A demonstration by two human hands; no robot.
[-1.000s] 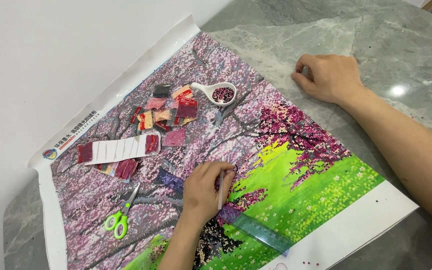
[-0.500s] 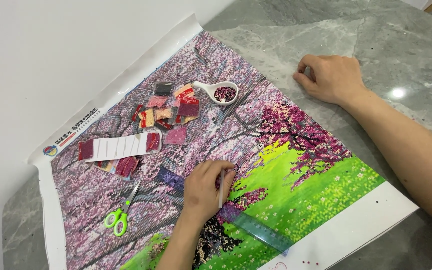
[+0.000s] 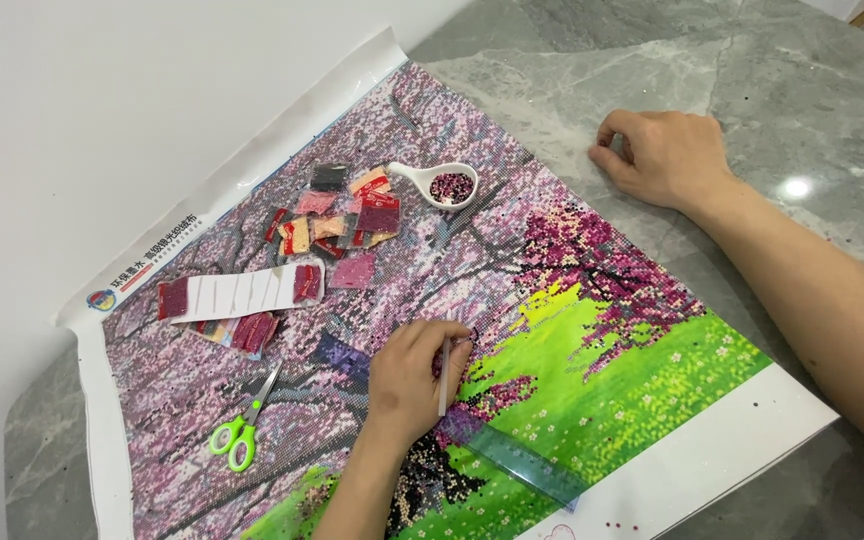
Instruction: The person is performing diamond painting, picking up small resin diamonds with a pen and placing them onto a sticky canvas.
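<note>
A large diamond-painting canvas (image 3: 572, 300) of pink trees and green grass lies on a grey marble table. My left hand (image 3: 414, 378) rests on the canvas near its middle and grips a thin pen-like applicator (image 3: 444, 375), tip pointing up toward the pink area. My right hand (image 3: 660, 155) lies loosely curled on the table just past the canvas's far right edge, holding nothing. A clear green ruler (image 3: 517, 462) lies on the canvas just right of my left wrist.
A white spoon-shaped tray (image 3: 440, 183) holds dark beads. Several small bead packets (image 3: 347, 225) lie beside it, and a white packet strip (image 3: 237, 293) to their left. Green-handled scissors (image 3: 242, 425) lie at lower left. A white wall runs along the left.
</note>
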